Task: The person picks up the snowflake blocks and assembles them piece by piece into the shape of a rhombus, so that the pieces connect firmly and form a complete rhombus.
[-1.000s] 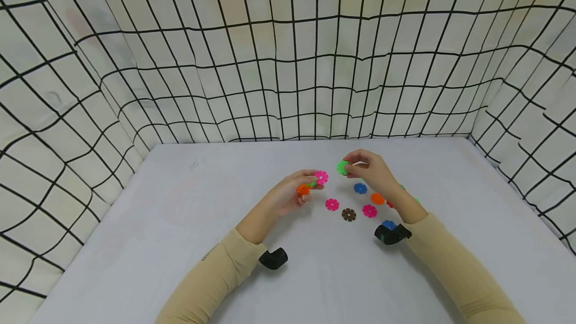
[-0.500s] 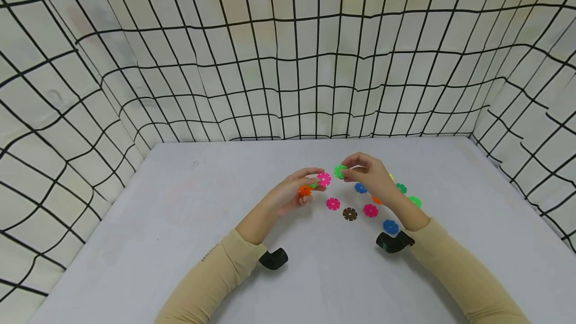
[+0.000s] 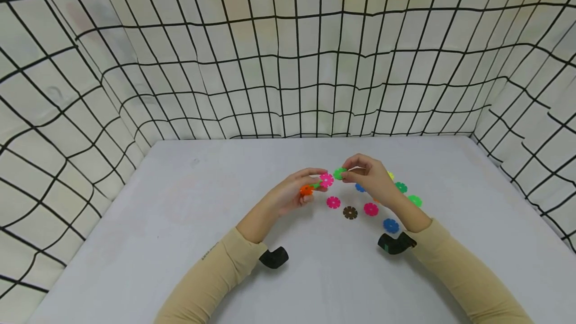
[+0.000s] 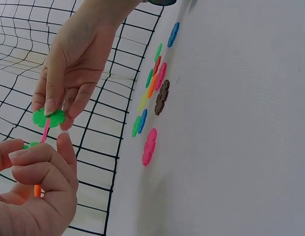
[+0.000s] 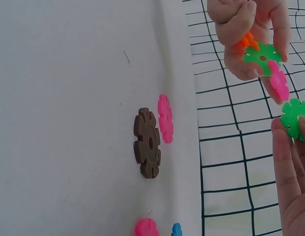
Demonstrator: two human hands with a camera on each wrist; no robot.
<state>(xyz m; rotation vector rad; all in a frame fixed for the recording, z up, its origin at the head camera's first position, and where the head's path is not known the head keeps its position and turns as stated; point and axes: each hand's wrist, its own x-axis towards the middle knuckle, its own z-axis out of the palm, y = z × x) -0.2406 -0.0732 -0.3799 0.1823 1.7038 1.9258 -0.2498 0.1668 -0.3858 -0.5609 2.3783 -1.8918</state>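
Observation:
My left hand [image 3: 290, 193] holds a joined chain of notched plastic discs. The chain has an orange disc [image 3: 307, 190], a green disc [image 5: 262, 58] and a pink disc [image 3: 326, 180] at its outer end. Thumb and fingers of my right hand [image 3: 374, 180] pinch a single bright green disc [image 3: 339, 173]. That disc is held tilted right beside the pink one; in the left wrist view their edges seem to meet, while the right wrist view shows a small gap. Part of the orange disc is hidden by the left fingers.
Several loose discs lie on the white table [image 3: 216, 189], among them a pink disc [image 3: 333, 202], a brown disc [image 3: 350, 212] and a blue disc [image 3: 391, 225]. Black elbow-shaped pieces [image 3: 275, 258] sit at both cuffs. A black grid net [image 3: 297, 71] stands behind and at the sides.
The green disc in my right hand has come left and down, closer to the pink disc, and has turned flatter. My left hand has shifted slightly right with its chain.

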